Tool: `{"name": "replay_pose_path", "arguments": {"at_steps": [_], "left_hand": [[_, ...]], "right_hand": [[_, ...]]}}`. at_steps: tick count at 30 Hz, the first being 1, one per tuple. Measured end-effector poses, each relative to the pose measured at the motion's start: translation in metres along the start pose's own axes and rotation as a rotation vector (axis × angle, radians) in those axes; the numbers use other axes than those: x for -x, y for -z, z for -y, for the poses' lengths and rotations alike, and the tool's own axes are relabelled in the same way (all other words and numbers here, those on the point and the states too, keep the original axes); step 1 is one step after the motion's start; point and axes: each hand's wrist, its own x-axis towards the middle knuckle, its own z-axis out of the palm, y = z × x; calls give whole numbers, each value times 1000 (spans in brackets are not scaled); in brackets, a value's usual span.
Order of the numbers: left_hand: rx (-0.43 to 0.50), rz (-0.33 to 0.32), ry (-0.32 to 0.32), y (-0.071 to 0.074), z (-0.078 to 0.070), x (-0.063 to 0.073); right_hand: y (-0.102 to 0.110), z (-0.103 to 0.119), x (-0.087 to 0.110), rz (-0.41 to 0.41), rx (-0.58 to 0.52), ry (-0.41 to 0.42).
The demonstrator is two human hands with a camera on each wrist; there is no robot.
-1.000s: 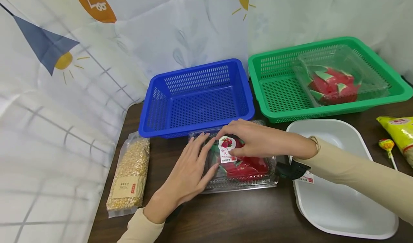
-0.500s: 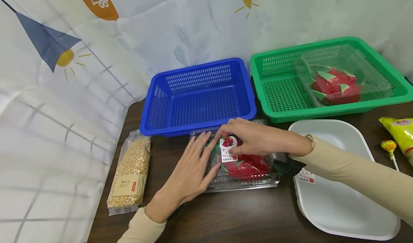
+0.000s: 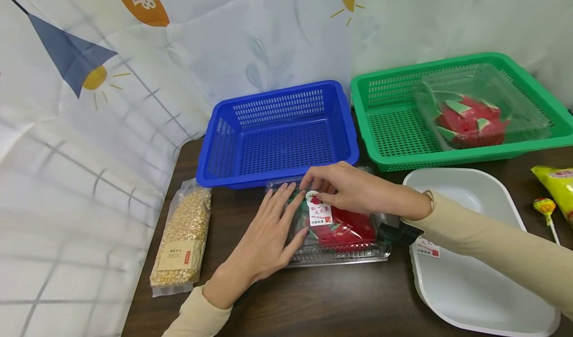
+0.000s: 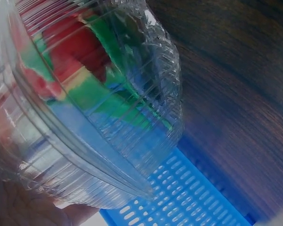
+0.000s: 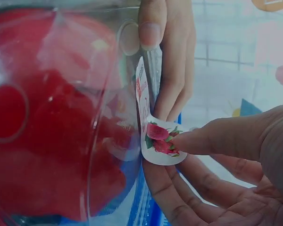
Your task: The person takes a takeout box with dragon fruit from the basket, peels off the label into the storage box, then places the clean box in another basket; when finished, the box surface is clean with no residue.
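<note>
A clear plastic clamshell box with a red dragon fruit inside lies on the dark table. On its lid is a white label with a rounded, fruit-printed top. My right hand pinches that top between thumb and fingers; in the right wrist view, the label's printed end bends away from the plastic while its lower part stays against the lid. My left hand rests on the box's left side, fingers extended. Close up in the left wrist view are the box's ridged side and the fruit's green scales.
Behind the box stands a blue basket. A green basket beside it holds another boxed dragon fruit. To the right are a white tray with a label at its edge, a lollipop and a yellow packet. Bagged corn kernels lie left.
My right thumb and fingers have drawn in on the label's rounded top, which now tilts up from the lid. The left hand stays on the box. The view has shifted slightly.
</note>
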Motion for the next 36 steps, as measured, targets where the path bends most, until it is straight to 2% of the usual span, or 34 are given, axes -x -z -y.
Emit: {"name": "replay_pose_path", "arguments": {"at_steps": [7, 14, 23, 27, 32, 36], "left_hand": [[11, 5, 8, 0, 0, -1], [3, -9, 4, 2, 0, -1], [5, -2, 1, 2, 1, -2], [11, 3, 10, 3, 1, -1], [3, 11, 14, 2, 1, -2], [-5, -1, 2, 2, 0, -2]], "right_hand": [[-3, 2, 4, -32, 34, 73], [-5, 11, 16, -42, 47, 121], [4, 16, 39, -72, -44, 180], [14, 15, 50, -82, -131, 164], [30, 7, 66, -45, -294, 97], [42, -3, 81, -31, -318, 36]]}}
